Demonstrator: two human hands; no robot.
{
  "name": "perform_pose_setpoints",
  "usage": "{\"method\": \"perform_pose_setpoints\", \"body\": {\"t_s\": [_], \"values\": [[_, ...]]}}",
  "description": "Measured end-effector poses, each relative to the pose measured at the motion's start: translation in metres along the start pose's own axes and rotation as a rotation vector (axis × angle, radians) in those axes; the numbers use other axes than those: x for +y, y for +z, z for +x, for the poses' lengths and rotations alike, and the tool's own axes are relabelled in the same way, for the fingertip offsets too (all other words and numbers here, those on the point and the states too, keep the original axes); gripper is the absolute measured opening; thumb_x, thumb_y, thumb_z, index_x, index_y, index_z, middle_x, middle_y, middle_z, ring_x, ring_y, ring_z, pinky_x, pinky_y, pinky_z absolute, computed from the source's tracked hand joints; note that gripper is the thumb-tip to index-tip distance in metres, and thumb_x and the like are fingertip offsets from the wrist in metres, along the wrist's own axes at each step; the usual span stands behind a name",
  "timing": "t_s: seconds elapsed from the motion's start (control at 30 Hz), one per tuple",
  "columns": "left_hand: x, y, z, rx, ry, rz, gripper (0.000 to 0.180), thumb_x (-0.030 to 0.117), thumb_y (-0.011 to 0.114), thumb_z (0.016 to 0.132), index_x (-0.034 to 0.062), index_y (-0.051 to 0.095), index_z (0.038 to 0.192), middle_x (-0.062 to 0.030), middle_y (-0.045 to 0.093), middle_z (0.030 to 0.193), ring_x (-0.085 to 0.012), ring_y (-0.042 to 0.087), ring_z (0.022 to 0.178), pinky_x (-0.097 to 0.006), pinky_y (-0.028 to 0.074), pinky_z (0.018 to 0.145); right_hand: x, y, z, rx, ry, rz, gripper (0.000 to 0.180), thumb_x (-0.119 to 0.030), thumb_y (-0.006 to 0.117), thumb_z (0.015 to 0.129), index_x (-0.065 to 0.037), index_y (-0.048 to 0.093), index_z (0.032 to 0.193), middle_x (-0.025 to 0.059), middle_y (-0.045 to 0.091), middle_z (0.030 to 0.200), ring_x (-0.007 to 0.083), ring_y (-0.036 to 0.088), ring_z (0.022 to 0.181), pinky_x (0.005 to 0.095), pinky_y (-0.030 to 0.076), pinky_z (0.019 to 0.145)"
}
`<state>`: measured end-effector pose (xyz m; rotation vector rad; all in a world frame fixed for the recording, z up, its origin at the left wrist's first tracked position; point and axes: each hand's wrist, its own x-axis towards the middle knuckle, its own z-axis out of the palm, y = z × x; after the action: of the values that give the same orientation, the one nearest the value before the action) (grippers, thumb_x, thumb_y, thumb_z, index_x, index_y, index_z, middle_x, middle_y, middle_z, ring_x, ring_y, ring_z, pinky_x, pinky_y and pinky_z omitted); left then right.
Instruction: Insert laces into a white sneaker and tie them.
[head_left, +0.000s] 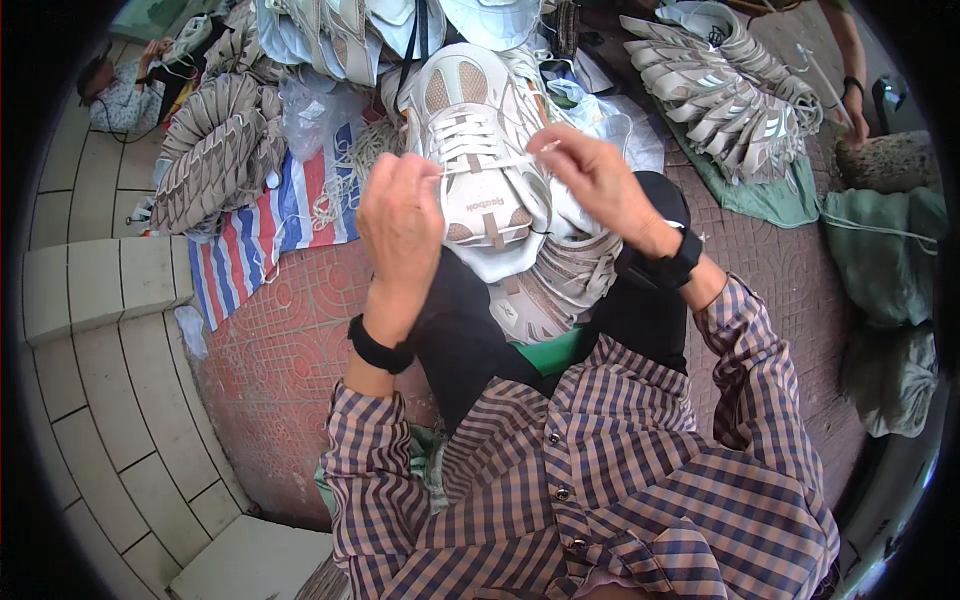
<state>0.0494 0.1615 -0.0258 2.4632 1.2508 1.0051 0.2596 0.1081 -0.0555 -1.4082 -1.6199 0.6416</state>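
Note:
A white and beige shoe upper [462, 95] sits in front of me over my knees, its toe pointing away and its tongue toward me. White lacing runs in rows across its front part. Between my hands a white shoelace [492, 163] is stretched across the tongue. My left hand [402, 212] is closed on the lace at the left edge of the upper. On the right, my right hand [598, 180] pinches the lace's other end between thumb and fingers. More beige shoe uppers [545, 300] lie under this one, between my legs.
Stacked uppers lie at the left [225, 150] and on a green sack [755, 195] at the right. A striped sheet [275, 215] holds loose laces [345, 185]. Another person [125, 95] sits far left; a second person's arm [848, 60] reaches in far right. Green sacks [880, 260] stand at the right.

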Motion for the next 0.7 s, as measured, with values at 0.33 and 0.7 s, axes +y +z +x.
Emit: {"method": "perform_pose_setpoints", "body": {"t_s": [0.33,0.7], "values": [[-0.078,-0.084,-0.023,-0.286,-0.739,-1.485,0.023,0.003,0.049,0.082,0.0006,0.051,0.105,0.004,0.042,0.06,-0.0014,0.033,0.048,-0.017,0.025,0.044,0.035,-0.113,-0.036,0.077,0.358,1.686,0.026,-0.006,0.046,0.087,0.002,0.046,0.112,0.001,0.049,0.078,0.0038,0.04,0.055,0.0156,0.034,0.046],[-0.257,-0.264,-0.18,0.784,-0.768,-1.545,0.022,0.004,0.044,0.09,-0.002,0.049,0.11,-0.0061,0.056,0.095,-0.0113,0.051,0.065,-0.022,0.041,0.06,0.135,-0.253,-0.113,1.035,0.189,1.205,0.041,0.003,0.045,0.087,0.001,0.036,0.127,0.014,0.044,0.128,0.02,0.047,0.113,0.0334,0.038,0.099]]}}
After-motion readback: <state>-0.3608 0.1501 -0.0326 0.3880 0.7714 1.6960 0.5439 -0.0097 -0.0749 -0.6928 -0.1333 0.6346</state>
